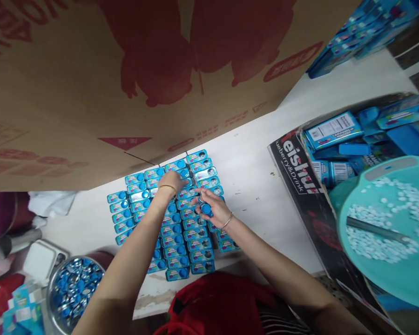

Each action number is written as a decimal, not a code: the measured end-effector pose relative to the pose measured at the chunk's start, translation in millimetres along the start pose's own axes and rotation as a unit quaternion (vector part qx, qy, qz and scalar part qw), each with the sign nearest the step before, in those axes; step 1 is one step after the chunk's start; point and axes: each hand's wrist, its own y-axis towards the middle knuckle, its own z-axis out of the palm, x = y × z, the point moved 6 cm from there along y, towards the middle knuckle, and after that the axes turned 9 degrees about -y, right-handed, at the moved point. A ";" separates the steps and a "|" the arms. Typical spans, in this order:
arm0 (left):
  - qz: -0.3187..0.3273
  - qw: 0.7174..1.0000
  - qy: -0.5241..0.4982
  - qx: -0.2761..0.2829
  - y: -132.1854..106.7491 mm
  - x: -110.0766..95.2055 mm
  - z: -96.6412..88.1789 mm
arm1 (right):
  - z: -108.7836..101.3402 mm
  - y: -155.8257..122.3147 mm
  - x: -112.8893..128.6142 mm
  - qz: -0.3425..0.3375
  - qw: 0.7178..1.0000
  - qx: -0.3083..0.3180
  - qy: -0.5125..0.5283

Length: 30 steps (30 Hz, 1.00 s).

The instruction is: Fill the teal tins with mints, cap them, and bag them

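Note:
Several small blue tins (192, 242) lie in rows on a white table (258, 186) in front of me. My left hand (170, 182) reaches over the far rows, fingers curled down onto a tin there; a bangle is on the wrist. My right hand (209, 204) hovers over the middle rows, fingers pinched on a round blue lid (206, 209). Whether the left hand grips the tin or only presses on it is hidden.
A big cardboard sheet (91, 83) stands behind the tins. A steel bowl of blue lids (73, 291) sits at lower left. At right, a teal tray of white tablets (387, 223), a box of blue packs (342, 144), more packs (363, 32) far back.

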 end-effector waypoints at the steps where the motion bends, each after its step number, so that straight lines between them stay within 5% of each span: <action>1: -0.005 1.000 0.016 0.006 2.2 -1.9 -0.2 | -0.6 -0.6 -0.3 -0.006 1.000 0.002 -0.015; 8: 0.025 0.999 0.037 -0.030 -23.9 -10.4 -2.4 | 3.2 -6.1 -1.9 -0.043 0.990 -0.020 -0.129; 11: 0.143 0.984 -0.103 0.031 -56.4 -15.1 13.1 | 1.4 -10.1 -2.2 -0.049 0.984 -0.045 -0.163; 14: 0.230 0.914 -0.312 0.122 -89.3 -16.9 32.8 | -0.4 -10.5 -5.0 -0.055 0.978 -0.057 -0.194; 21: 0.115 0.843 -0.511 0.124 -101.3 -8.7 53.9 | -1.7 -10.6 -5.9 -0.026 0.980 -0.124 -0.154; 27: 0.222 0.897 -0.377 -0.061 -84.2 -4.8 28.9 | -9.3 -11.1 1.2 -0.058 0.971 -0.106 -0.205; 30: 0.279 0.930 -0.223 -0.083 -78.3 -3.3 31.4 | -20.7 -12.8 7.3 -0.125 0.929 -0.122 -0.327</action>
